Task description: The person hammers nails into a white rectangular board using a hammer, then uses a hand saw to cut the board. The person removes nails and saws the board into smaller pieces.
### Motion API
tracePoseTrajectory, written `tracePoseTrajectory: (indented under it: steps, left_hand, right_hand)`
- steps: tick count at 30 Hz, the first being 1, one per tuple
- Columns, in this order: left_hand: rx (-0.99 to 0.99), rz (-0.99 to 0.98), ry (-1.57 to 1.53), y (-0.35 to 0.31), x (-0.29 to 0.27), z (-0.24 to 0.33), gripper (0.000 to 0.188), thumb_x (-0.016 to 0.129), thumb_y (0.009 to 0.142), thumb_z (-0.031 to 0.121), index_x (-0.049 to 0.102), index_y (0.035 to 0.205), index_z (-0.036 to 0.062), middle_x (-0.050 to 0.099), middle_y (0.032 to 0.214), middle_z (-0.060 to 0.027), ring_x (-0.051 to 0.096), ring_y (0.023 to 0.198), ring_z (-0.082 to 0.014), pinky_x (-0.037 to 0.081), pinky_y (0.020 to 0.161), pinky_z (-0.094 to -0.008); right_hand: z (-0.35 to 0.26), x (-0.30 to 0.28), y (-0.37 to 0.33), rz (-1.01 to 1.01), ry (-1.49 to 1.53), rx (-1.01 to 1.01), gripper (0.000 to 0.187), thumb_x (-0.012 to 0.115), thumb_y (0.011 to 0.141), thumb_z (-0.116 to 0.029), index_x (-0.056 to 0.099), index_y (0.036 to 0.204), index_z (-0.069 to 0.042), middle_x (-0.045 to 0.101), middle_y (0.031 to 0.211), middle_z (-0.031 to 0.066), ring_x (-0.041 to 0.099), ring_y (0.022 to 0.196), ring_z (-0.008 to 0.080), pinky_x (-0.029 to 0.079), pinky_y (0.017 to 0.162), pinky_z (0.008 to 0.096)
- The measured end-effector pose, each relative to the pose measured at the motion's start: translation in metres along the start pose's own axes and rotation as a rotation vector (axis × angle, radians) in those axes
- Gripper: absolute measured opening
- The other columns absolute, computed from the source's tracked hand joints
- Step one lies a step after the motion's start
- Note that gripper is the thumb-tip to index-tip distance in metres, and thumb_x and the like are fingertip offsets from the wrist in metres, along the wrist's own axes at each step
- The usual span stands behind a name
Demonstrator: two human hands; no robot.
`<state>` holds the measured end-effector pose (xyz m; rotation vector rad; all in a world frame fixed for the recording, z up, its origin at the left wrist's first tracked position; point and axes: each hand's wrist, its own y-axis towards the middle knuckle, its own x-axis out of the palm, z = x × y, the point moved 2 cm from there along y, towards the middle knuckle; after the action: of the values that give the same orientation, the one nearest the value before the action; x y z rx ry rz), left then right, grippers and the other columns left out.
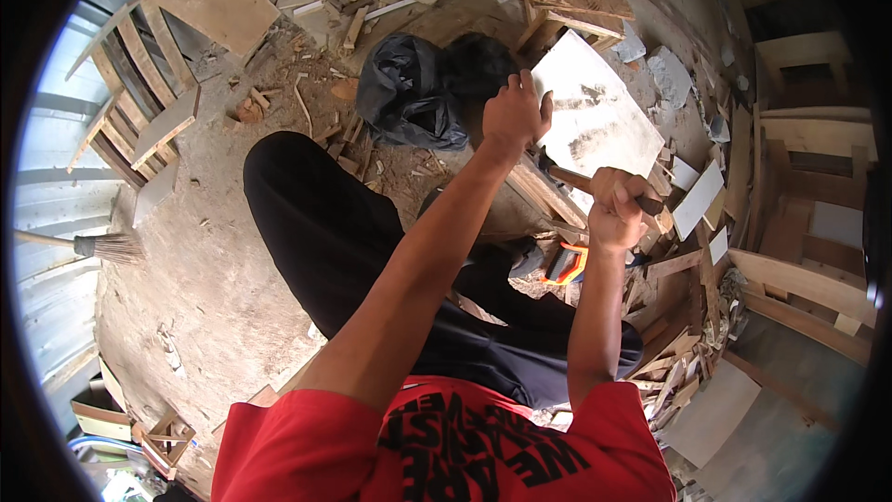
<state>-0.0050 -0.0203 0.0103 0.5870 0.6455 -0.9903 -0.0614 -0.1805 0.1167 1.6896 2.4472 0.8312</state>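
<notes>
My left hand (pixel 514 113) is closed, its fingers curled beside the bright white board (pixel 599 116). Whatever it grips, if anything, is hidden beneath it. My right hand (pixel 618 207) wraps round the brown wooden handle (pixel 574 180) of a tool, possibly a hammer. One end of the handle sticks out right of my fist, the other points toward the board; no tool head can be made out. A wooden beam (pixel 544 193) lies below, between my two hands. Below my right hand is an orange and black saw handle (pixel 565 265).
Black plastic bags (pixel 409 93) sit left of my left hand. Wood scraps and offcuts (pixel 683 367) pile up on the right, near wooden frames (pixel 813 288). A slatted wooden piece (pixel 139 84) and a broom (pixel 110 246) are on the left. My bent legs (pixel 321 223) are in front.
</notes>
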Motion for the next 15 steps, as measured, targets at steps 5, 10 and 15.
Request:
tracePoseTrajectory:
  steps: [5,10,15]
  left_hand:
    - [0.015,0.025,-0.018,0.000,0.003,-0.002,0.040,0.056,0.094,0.037,0.052,0.109,0.0003,0.063,0.096,-0.0203,0.069,0.084,-0.0368,0.059,0.068,-0.0465]
    - [0.012,0.034,-0.032,0.000,0.007,-0.003,0.037,0.057,0.093,0.034,0.051,0.107,0.0009,0.062,0.095,-0.0191,0.069,0.082,-0.0366,0.058,0.069,-0.0472]
    - [-0.012,0.021,-0.061,0.001,0.014,-0.015,0.032,0.057,0.094,0.032,0.051,0.105,0.0024,0.062,0.095,-0.0189,0.069,0.081,-0.0369,0.058,0.069,-0.0483]
  right_hand:
    - [0.002,-0.005,-0.001,-0.050,0.043,-0.023,0.033,0.061,0.083,-0.012,0.036,0.063,-0.013,0.028,0.051,-0.0029,0.023,0.046,0.0106,0.020,0.048,0.0313]
    - [0.003,-0.004,0.007,-0.027,0.025,-0.006,0.034,0.057,0.087,-0.015,0.032,0.064,-0.015,0.026,0.051,-0.0027,0.020,0.045,0.0105,0.021,0.047,0.0309]
    - [0.015,0.001,0.048,0.042,-0.051,0.198,0.034,0.053,0.090,-0.016,0.031,0.065,-0.014,0.024,0.052,-0.0020,0.021,0.046,0.0106,0.021,0.047,0.0303]
